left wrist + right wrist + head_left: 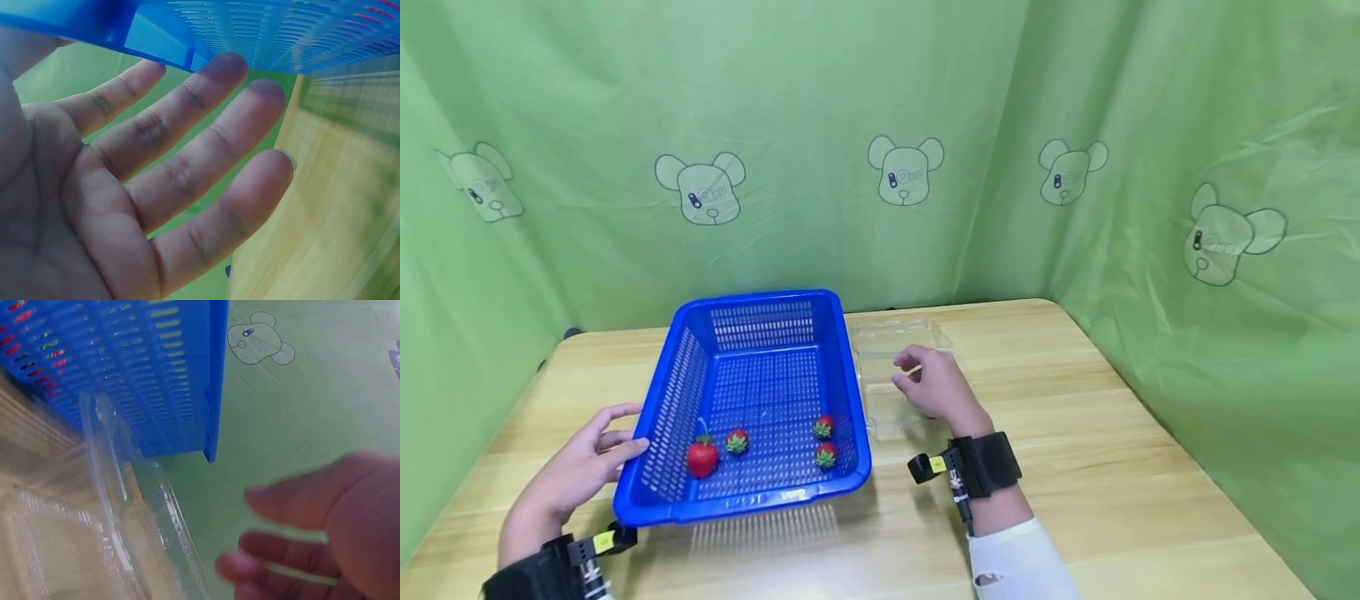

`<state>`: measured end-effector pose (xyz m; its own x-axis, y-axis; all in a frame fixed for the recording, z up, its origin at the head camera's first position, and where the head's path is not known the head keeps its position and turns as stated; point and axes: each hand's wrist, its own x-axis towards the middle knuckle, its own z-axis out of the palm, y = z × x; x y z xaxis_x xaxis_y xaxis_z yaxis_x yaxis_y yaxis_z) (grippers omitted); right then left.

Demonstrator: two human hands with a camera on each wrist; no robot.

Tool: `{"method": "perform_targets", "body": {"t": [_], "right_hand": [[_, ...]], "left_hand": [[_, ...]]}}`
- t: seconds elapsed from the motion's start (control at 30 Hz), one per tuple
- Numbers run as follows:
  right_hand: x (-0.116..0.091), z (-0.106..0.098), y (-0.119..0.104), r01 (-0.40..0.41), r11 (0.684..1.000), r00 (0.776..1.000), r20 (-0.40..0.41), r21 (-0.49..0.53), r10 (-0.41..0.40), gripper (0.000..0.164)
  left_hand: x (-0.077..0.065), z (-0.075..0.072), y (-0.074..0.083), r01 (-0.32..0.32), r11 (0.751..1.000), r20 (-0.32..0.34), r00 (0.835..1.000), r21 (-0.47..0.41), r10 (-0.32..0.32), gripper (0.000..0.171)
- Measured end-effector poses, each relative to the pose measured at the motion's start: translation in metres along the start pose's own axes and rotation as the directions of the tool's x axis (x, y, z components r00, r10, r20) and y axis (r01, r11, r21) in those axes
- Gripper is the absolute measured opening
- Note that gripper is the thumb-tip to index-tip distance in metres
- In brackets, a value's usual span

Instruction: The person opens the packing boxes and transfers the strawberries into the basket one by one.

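A blue plastic basket (763,493) with slotted walls is on the left of the table. My left hand (591,457) is at its left side, thumb tip touching the rim, the other fingers spread and fairly straight under the rim in the left wrist view. Several strawberries lie near the basket's front wall: a larger red strawberry (702,459) at left, a small strawberry (737,441) beside it, and others at right. My right hand (931,382) hovers over a clear plastic container (880,400), fingers loosely bent, holding nothing.
The wooden table (1075,467) extends to the right of my right arm. A green curtain (820,233) printed with bear heads surrounds the back and sides. In the right wrist view the clear container's raised edge (112,487) stands close beside the basket wall.
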<state>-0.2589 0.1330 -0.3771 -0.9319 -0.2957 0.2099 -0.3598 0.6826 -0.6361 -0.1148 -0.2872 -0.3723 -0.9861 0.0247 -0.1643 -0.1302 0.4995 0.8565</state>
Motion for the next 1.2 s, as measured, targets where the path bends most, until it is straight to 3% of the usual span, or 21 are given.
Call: {"method": "perform_targets", "body": {"t": [0.13,0.37,0.67,0.93,1.2], "right_hand": [[-0.001,-0.002,0.004,-0.093,0.995,0.996,-0.014,-0.037,0.093,0.018],[-0.001,-0.003,0.008,-0.152,0.983,0.988,-0.047,-0.104,0.148,0.018],[-0.001,-0.001,0.009,-0.268,0.949,0.963,-0.009,-0.169,0.270,0.021],[0.000,0.004,0.013,-0.296,0.920,0.949,0.032,-0.256,0.315,0.019],[-0.002,0.002,0.014,-0.325,0.904,0.934,0.052,-0.277,0.352,0.015]], "left_hand": [[-0.001,-0.001,0.000,-0.009,1.000,0.000,1.000,0.000,0.009,0.056],[0.000,-0.001,0.000,-0.001,1.000,-0.004,1.000,-0.001,0.001,0.057],[0.000,-0.001,0.000,0.003,1.000,-0.005,1.000,0.004,-0.003,0.058],[0.001,-0.001,0.001,-0.006,1.000,-0.005,1.000,-0.001,0.006,0.058],[0.001,-0.001,0.002,0.006,1.000,-0.003,1.000,-0.006,-0.006,0.058]]}}
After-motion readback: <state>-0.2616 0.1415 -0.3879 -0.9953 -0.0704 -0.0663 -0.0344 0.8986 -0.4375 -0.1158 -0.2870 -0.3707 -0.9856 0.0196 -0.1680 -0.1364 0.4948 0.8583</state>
